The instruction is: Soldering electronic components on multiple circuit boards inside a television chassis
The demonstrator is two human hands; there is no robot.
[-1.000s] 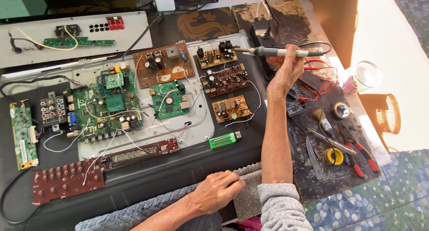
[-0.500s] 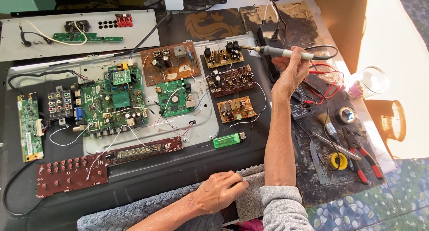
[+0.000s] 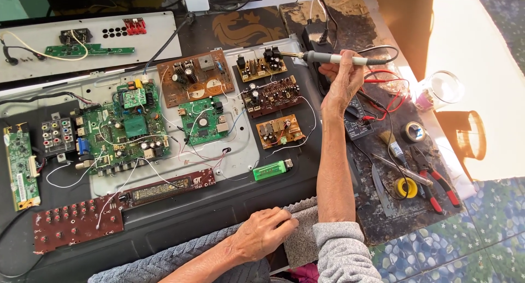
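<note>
Toward the far right of the bench, the right hand (image 3: 342, 83) is closed around the pale handle of a slim soldering iron (image 3: 333, 57) with a black cord, holding it level above the work. Its metal tip points left and sits just over the small tan circuit board (image 3: 260, 65) with black capacitors near the far edge of the grey metal chassis plate (image 3: 240, 157). Just nearer lie a dark brown circuit board (image 3: 272, 94) and a small orange-brown board (image 3: 279, 131), both wired to each other. At the near edge of the bench the left hand (image 3: 264, 235) rests with its fingers curled together on a grey knitted cloth (image 3: 298, 236); whether it grips anything beneath I cannot tell. A green plastic lighter (image 3: 272, 170) lies on the plate between the two hands. To the right, on a worn dark mat (image 3: 394, 217), lie red-handled pliers (image 3: 435, 179), a yellow reel of solder (image 3: 406, 187) and a black multimeter (image 3: 358, 121) with red leads.
</note>
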